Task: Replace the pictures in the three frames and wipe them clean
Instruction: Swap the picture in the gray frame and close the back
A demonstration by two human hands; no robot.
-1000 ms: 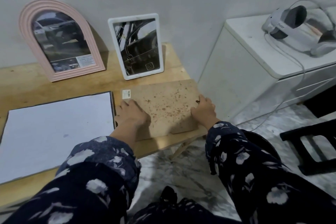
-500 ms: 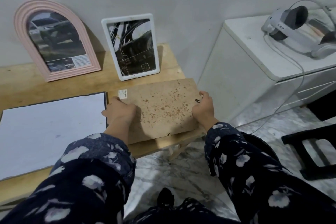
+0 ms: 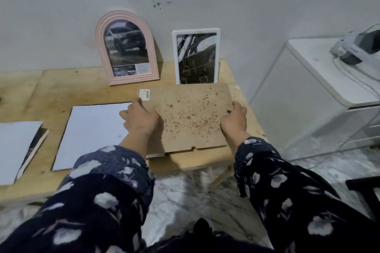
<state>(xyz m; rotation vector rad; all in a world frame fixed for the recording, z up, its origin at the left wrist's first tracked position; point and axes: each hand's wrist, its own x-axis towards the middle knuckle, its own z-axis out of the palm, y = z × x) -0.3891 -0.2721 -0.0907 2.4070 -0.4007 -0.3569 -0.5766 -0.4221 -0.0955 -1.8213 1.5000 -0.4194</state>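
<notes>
A third frame lies face down on the wooden table [image 3: 61, 92], showing its brown speckled backing board [image 3: 189, 117] with a barcode sticker at the far left corner. My left hand [image 3: 139, 119] grips its left edge and my right hand [image 3: 234, 119] grips its right edge by a small black clip. A pink arched frame [image 3: 125, 47] with a car picture leans on the wall. Next to it stands a white rectangular frame [image 3: 196, 56] with a dark picture. A white sheet [image 3: 92, 133] lies left of the board.
Another white sheet [image 3: 16, 150] on a dark picture lies at the table's left. A white cabinet [image 3: 320, 80] stands to the right, with a grey device [image 3: 359, 47] and its cable on top. A dark stool [image 3: 368, 193] is at lower right on the marble floor.
Both hands went from lying on the backing board to gripping its side edges. The view swung left, bringing a second white sheet into sight.
</notes>
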